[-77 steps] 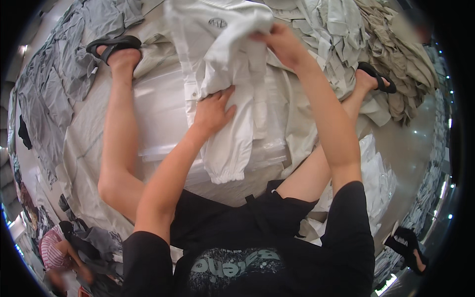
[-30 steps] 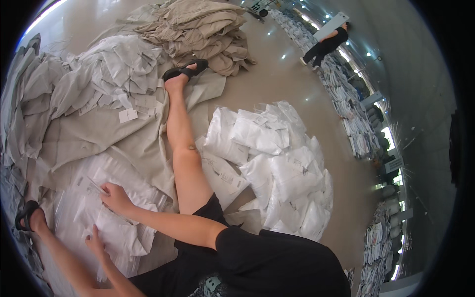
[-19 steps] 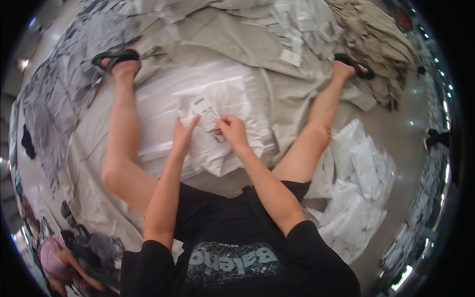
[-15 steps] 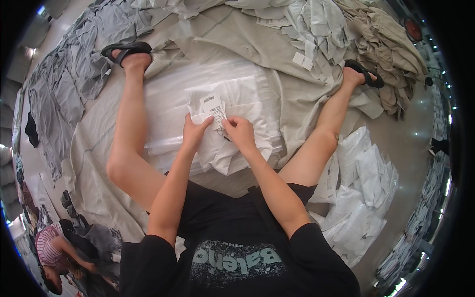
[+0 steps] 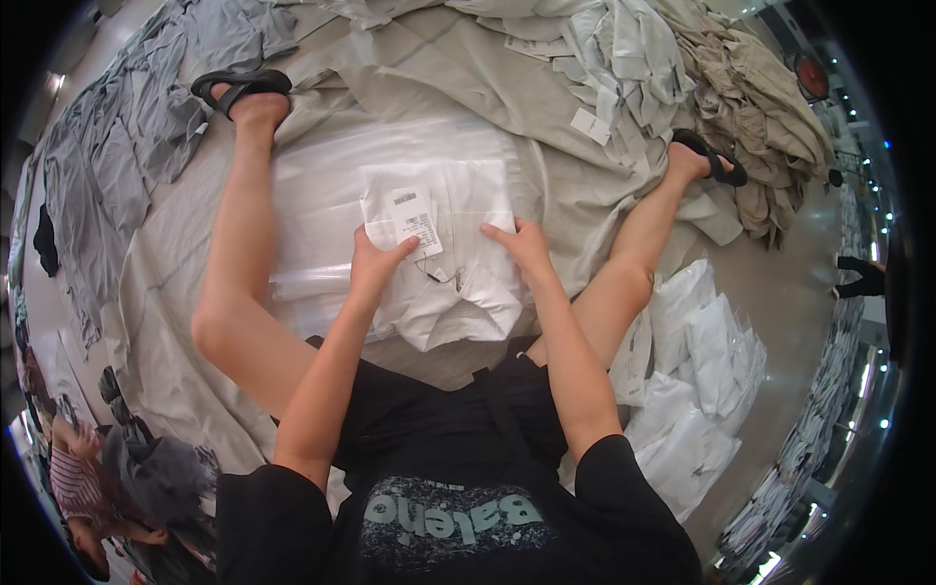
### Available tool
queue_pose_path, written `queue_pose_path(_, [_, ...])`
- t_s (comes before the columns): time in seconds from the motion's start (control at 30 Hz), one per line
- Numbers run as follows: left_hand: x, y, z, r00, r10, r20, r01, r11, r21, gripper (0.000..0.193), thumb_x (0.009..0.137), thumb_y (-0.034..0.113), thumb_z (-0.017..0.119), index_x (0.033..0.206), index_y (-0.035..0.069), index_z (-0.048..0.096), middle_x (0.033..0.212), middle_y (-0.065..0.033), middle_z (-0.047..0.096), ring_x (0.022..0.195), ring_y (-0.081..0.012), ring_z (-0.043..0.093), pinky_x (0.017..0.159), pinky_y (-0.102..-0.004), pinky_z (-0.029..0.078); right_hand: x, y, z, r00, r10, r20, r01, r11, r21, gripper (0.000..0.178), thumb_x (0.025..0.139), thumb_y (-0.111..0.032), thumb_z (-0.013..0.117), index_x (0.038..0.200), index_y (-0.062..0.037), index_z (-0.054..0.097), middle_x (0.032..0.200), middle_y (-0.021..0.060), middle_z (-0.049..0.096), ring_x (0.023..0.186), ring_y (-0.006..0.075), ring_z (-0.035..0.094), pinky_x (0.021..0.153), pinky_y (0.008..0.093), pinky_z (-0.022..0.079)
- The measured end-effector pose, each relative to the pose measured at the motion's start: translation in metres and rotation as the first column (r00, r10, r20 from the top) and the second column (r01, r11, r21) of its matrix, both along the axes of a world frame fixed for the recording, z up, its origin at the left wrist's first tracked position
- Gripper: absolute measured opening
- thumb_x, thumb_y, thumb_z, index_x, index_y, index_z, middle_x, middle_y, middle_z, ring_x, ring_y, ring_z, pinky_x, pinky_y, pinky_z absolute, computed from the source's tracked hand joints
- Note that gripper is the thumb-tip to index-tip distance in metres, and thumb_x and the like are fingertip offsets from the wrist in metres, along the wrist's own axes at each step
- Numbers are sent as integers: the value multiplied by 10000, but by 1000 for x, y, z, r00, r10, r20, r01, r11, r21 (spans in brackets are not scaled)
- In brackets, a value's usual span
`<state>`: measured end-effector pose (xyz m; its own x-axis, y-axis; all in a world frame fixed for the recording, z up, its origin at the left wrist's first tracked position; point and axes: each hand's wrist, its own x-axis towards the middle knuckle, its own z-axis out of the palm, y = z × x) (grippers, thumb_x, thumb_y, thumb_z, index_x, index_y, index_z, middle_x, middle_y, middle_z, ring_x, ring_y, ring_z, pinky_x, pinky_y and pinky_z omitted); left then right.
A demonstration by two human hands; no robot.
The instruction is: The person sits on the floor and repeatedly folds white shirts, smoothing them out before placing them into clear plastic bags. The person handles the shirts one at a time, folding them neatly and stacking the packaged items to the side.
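Observation:
A folded white shirt (image 5: 450,292) with a paper hang tag (image 5: 416,220) lies on a stack of clear plastic bags (image 5: 322,195) between my spread legs. My left hand (image 5: 375,265) rests flat on the shirt's left side, fingers by the tag. My right hand (image 5: 525,244) presses the shirt's right edge, fingers spread. Neither hand grips anything. I sit on the floor in a black top, black sandals (image 5: 239,86) on my feet.
A beige sheet (image 5: 458,73) covers the floor under me. Grey garments (image 5: 127,127) lie at the left, pale and khaki garments (image 5: 751,107) at the top right. Bagged white shirts (image 5: 697,380) are piled at my right. Another person (image 5: 83,487) sits at the lower left.
The view swung from the right side back to the front. The shirt, held up before, now lies folded flat on the bags with both hands pressing it.

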<state>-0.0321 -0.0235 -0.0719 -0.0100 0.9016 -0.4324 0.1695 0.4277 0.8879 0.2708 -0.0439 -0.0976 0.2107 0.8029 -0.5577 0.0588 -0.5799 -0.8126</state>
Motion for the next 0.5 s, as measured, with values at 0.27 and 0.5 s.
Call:
queue_pose_path(0.27, [6,-8,12,982,-77,-175,97,990,104,958,820,268,950,1504,-66,368,1347,-276,689,1227,-362,717,1021,-430,583,-37,-23,28,1000,4,30,-17,890,455,642,854,-192,899,1393,27,629,1099,154,806,1001,302,777,929,388,603])
queue_pose_path(0.5, [32,-23,33,938,-120,-324,179,971,157,787,885,219,861,1458,-69,404,1290,-335,685,1165,-472,710,958,-496,572,-78,-20,65,855,87,512,-127,991,44,718,854,-162,800,1501,-16,526,1165,286,758,1150,437,737,1002,460,567])
